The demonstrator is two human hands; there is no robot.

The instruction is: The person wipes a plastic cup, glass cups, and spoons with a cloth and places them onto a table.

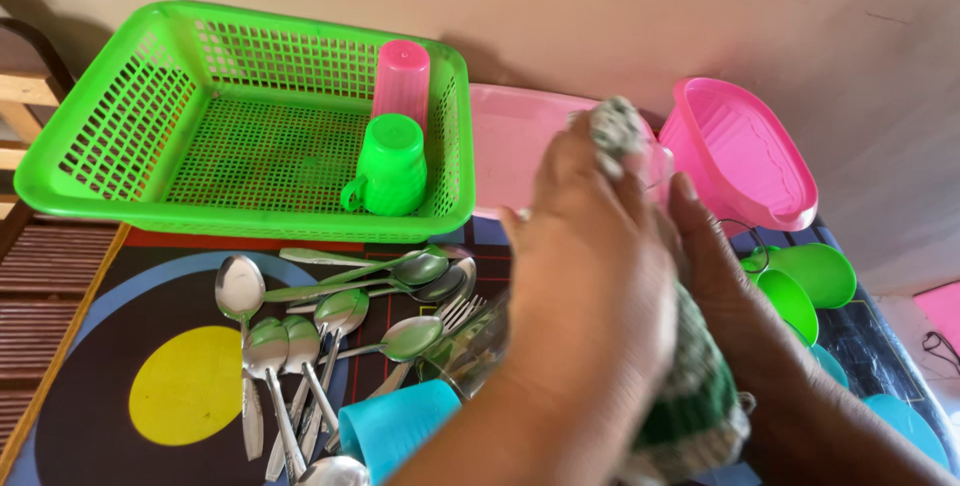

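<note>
We look down on a table covered by a dark mat with a blue ring and a yellow disc. At its far left sits the biggest item, a green slatted basket, with a pink cup standing upside down in its right corner and a green mug upside down just in front of that cup. To the right of the basket a flat pink tray lies against the wall, and beyond it a pink oval basket leans tilted. Our two hands meet in the middle of the view: the left hand is curled shut, its back toward us, and the right hand presses against it from the right, closed around a green and white cloth that bunches out above the fingers and hangs below the wrists. What else, if anything, the left hand grips inside the cloth we cannot tell. Two green cups lie on their sides just right of the hands, a blue cup lies near the left forearm, and a loose heap of steel spoons and forks is spread on the mat below the basket.
</note>
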